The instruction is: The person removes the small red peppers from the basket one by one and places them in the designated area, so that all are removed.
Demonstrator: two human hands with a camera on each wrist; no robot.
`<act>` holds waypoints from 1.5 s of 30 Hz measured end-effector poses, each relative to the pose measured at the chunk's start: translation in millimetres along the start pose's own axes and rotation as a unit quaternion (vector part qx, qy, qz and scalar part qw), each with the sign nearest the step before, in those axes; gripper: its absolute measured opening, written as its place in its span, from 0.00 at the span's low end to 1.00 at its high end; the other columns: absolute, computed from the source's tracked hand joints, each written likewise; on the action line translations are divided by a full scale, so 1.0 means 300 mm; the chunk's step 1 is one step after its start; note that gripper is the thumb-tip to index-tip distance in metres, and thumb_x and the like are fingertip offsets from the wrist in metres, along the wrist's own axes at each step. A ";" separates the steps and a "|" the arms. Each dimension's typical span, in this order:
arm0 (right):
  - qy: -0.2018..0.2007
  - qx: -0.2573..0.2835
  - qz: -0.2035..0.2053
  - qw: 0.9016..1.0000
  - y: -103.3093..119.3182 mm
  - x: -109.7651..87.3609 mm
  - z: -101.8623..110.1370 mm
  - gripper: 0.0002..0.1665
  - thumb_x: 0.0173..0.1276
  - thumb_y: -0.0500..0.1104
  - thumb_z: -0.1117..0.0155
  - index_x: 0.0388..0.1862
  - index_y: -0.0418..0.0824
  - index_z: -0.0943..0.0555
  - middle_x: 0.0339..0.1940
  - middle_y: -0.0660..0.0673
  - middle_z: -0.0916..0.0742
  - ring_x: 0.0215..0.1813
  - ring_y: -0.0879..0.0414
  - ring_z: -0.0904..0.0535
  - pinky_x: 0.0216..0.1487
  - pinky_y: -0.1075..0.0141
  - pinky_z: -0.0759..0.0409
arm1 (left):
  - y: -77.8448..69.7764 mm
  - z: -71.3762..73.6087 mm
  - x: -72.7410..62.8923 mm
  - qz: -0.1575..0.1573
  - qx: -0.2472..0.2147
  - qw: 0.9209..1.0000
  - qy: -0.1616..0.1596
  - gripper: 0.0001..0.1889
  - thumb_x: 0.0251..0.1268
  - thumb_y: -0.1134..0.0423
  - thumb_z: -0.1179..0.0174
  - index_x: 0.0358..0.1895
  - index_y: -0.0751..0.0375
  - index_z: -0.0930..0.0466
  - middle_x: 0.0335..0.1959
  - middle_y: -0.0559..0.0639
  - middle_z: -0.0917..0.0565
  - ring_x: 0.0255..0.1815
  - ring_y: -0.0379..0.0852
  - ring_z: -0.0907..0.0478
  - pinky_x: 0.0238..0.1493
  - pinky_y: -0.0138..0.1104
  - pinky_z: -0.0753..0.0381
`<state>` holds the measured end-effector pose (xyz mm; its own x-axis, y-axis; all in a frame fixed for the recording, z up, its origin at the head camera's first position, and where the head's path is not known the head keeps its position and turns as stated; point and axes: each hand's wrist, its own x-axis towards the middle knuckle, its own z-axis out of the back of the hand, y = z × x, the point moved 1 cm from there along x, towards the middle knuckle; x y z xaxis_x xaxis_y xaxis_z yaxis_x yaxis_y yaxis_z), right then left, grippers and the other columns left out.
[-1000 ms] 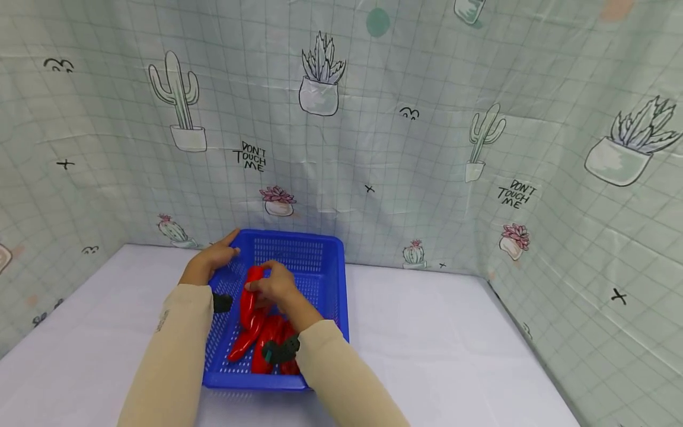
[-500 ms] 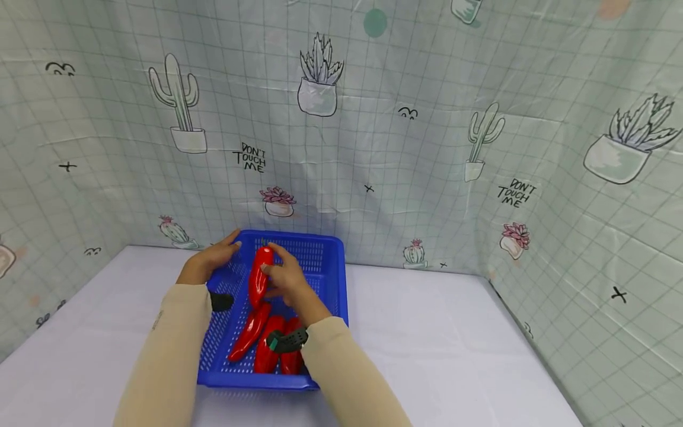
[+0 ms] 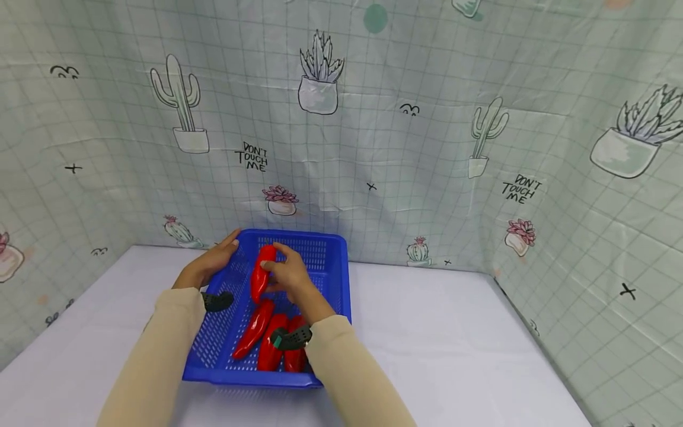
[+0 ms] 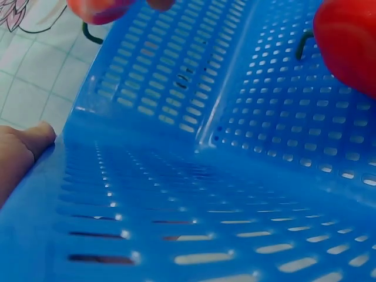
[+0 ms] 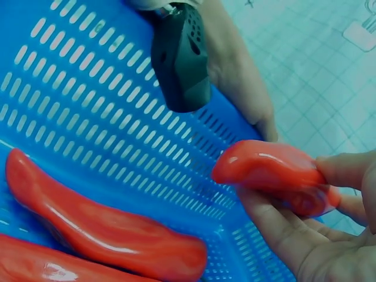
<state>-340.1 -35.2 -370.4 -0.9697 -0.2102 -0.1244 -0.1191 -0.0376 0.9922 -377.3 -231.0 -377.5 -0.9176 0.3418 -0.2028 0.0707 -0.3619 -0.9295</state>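
My right hand [image 3: 290,276] pinches a long, glossy red chili pepper [image 3: 261,276] between thumb and fingers, raised over the far part of the blue plastic basket [image 3: 334,273]. In the right wrist view, this held pepper [image 5: 267,170] lies across the fingers, its narrow end towards the basket's side. My left hand [image 3: 213,261] grips the basket's left rim near the far corner. Left wrist view: a fingertip [image 4: 38,138] shows at the rim. Another red pepper [image 3: 255,329] lies slantwise inside the basket. Two more lie nearer me, partly hidden by my right wrist.
The basket, with slotted walls, stands on a white-covered table [image 3: 427,332]. A grid-patterned curtain [image 3: 363,136] with cactus drawings hangs close behind it. Black wrist devices [image 3: 217,301] sit on both wrists, the right one [image 3: 290,338] over the near peppers.
My right hand has lifted one pepper up and away from the others, further to the back. The basket's near left corner has shifted left. My left hand stays at the rim.
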 end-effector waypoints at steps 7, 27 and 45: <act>0.013 0.036 0.005 0.999 0.019 -0.010 0.022 0.39 0.67 0.32 0.38 0.76 0.41 0.37 0.53 0.33 0.17 0.43 0.39 0.13 0.35 0.53 0.14 | 0.000 -0.016 0.009 -0.011 -0.002 1.000 -0.008 0.30 0.82 0.55 0.77 0.78 0.51 0.79 0.78 0.66 0.74 0.78 0.69 0.64 0.74 0.58 0.51; 0.083 -0.033 0.017 0.996 0.101 -0.024 0.114 0.40 0.67 0.31 0.38 0.77 0.42 0.38 0.52 0.31 0.17 0.46 0.37 0.14 0.40 0.50 0.15 | -0.074 -0.007 0.004 0.052 0.082 0.995 0.021 0.31 0.82 0.59 0.76 0.76 0.57 0.84 0.76 0.74 0.72 0.71 0.72 0.48 0.68 0.60 0.37; 0.098 -0.061 0.030 0.993 0.098 -0.062 0.164 0.38 0.69 0.33 0.39 0.76 0.44 0.37 0.53 0.32 0.17 0.43 0.42 0.13 0.41 0.52 0.14 | -0.133 -0.003 -0.085 0.099 0.037 0.991 0.077 0.32 0.82 0.60 0.75 0.74 0.57 0.87 0.74 0.80 0.67 0.72 0.79 0.51 0.65 0.67 0.40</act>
<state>-336.0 15.8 -338.2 -0.9125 -0.4018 -0.0772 -0.0242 -0.1352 0.9905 -356.5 -224.5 -335.6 -0.8179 0.3831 -0.4294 0.2104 -0.4954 -0.8428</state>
